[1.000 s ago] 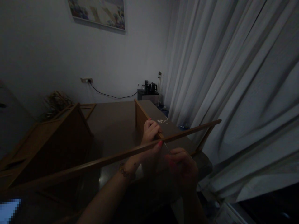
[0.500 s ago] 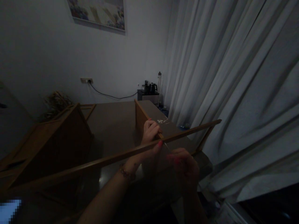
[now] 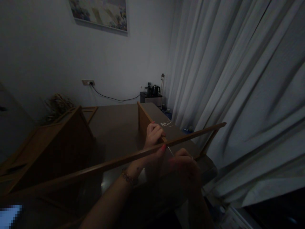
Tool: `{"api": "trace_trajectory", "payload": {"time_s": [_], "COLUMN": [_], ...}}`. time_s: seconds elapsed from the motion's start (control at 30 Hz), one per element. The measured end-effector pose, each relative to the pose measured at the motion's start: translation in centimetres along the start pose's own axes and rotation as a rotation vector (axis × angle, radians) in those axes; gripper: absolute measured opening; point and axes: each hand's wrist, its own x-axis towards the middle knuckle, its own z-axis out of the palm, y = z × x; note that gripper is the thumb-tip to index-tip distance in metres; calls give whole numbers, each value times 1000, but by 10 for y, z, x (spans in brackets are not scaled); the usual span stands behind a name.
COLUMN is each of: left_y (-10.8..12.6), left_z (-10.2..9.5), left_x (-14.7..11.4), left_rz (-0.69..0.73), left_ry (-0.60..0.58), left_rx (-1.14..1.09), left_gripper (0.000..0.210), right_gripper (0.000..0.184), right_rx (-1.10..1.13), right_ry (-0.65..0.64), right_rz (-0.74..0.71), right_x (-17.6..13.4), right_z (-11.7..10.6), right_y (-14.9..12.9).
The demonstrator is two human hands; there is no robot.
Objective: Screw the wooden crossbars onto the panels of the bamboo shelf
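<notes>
My left hand (image 3: 154,133) is closed around the upper edge of an upright wooden board (image 3: 144,120). Its thumb presses the near side of a long wooden rail (image 3: 114,163), where the rail meets the board's end. Close by on the right, my right hand (image 3: 187,163) is curled around a thin metal-shafted tool (image 3: 170,150). The shaft's tip points into the rail at the joint; the tool's handle is hidden in my fingers, so its exact kind does not show. Motion and dim light blur this hand.
A large wooden panel (image 3: 54,149) leans up from the grey-brown table (image 3: 114,122) at left. Small pale pieces (image 3: 166,123) lie beyond the board. A short crosspiece (image 3: 209,140) joins the rail's right end. White curtains (image 3: 214,79) hang at right; a black kettle (image 3: 156,90) stands far back.
My right hand has turned at the wrist around the tool, its knuckles now rolled over. The left hand, the board and the rail stay in place.
</notes>
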Motion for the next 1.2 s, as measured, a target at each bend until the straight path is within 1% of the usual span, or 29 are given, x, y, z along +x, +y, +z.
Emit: {"api": "trace_trajectory", "payload": {"time_s": [0.1, 0.27, 0.47, 0.6, 0.7, 0.87, 1.0, 1.2], "left_y": [1, -1, -3, -1, -2, -4, -4, -5], "left_z": [1, 1, 1, 0, 0, 1, 2, 4], "left_x": [-1, -1, 0, 0, -1, -2, -3, -2], "left_rz": [1, 8, 16, -11, -2, 1, -7, 3], "left_ry": [22, 10, -1, -8, -2, -5, -1, 31], "left_rx": [2, 9, -8, -2, -9, -21, -18, 3], "left_gripper": [52, 54, 52, 49, 46, 44, 45, 50], "right_gripper": [18, 21, 25, 27, 30, 24, 20, 17], "right_rx": [6, -52, -102, -95, -112, -164, -158, -108], "right_ry": [-10, -14, 7, -43, -66, -69, -84, -117], "right_rz": [-2, -34, -159, -176, -197, -205, -194, -224], "right_x": [-2, -4, 0, 2, 5, 11, 13, 17], "right_z": [-2, -6, -8, -9, -10, -12, -12, -14], "right_y": [2, 5, 10, 12, 9, 5, 4, 3]}}
